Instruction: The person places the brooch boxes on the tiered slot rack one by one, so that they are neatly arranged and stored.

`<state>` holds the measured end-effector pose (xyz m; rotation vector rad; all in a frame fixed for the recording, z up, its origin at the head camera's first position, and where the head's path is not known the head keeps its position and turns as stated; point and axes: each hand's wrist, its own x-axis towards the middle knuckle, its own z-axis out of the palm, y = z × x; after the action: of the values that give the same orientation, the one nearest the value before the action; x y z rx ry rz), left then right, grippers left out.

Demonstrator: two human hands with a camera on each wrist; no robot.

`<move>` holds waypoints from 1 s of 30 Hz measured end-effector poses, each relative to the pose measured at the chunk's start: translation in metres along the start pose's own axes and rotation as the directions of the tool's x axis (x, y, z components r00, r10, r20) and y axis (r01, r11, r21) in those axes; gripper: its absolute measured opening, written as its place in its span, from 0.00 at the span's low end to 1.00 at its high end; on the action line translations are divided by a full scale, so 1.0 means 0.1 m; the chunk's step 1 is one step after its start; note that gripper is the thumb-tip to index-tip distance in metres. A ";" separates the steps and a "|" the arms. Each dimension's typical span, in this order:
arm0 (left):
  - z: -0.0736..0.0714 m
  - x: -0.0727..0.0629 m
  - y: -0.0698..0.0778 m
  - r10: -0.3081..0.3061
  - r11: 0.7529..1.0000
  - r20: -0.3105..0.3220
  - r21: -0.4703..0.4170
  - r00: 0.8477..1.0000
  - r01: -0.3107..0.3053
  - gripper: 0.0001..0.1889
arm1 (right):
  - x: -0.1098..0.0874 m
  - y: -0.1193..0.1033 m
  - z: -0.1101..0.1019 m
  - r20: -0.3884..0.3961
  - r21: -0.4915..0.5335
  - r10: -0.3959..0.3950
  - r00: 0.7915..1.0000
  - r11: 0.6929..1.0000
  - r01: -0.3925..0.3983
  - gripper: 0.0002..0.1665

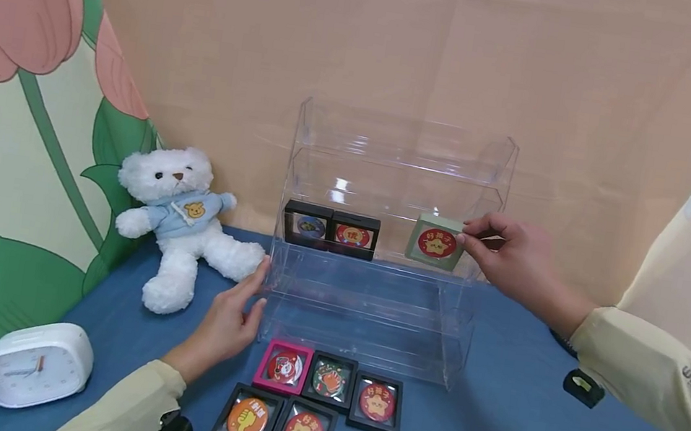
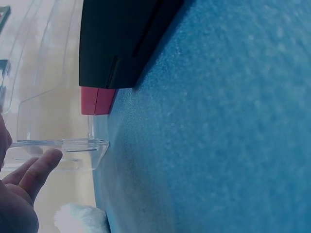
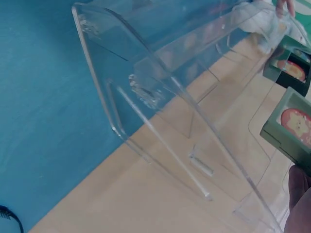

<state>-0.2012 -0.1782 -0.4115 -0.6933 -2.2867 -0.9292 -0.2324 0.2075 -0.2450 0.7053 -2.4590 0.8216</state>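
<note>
A right hand (image 1: 518, 269) pinches a green box (image 1: 434, 242) by its edge at a clear rack (image 1: 360, 305), two black boxes (image 1: 332, 230) to that hand's left. The narrow hold could let the box slip or tip; a bump could shift the rack, the left hand (image 1: 224, 323) bracing it with extended fingers alone. Smooth see-through plastic contrasts with the square frame's round red badge (image 1: 436, 243).

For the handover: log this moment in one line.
right hand: pinches green box at clear rack | left hand: beside rack | rack: two black boxes | table: five boxes
</note>
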 end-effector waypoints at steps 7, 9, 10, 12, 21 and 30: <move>0.01 0.02 0.01 0.002 1.000 0.016 -0.002 1.000 -0.002 0.37 | 0.10 0.03 0.11 -0.019 0.007 -0.010 1.000 1.000 0.010 0.04; 0.01 0.02 0.02 0.001 1.000 0.023 -0.002 1.000 -0.001 0.38 | 0.12 0.04 0.12 -0.022 0.010 -0.009 1.000 1.000 0.009 0.04; 0.01 0.03 0.02 0.001 1.000 0.024 0.000 1.000 -0.001 0.38 | 0.12 0.04 0.12 -0.022 0.011 -0.006 1.000 1.000 0.006 0.04; 0.01 0.03 0.02 0.003 1.000 0.023 0.001 1.000 -0.003 0.38 | 0.13 0.03 0.13 -0.015 0.011 0.004 1.000 1.000 -0.004 0.04; 0.00 0.01 0.01 -0.006 1.000 0.020 0.013 1.000 0.006 0.37 | 0.17 0.05 0.25 0.020 0.006 0.000 1.000 1.000 -0.001 0.04; -0.01 -0.01 0.02 -0.012 1.000 0.011 -0.001 1.000 0.012 0.39 | 0.17 0.01 0.35 0.061 0.000 -0.025 0.998 1.000 0.025 0.02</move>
<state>-0.1989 -0.1775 -0.4109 -0.6876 -2.3019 -0.9348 -0.2551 0.1801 -0.2618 0.7699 -2.4991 0.8008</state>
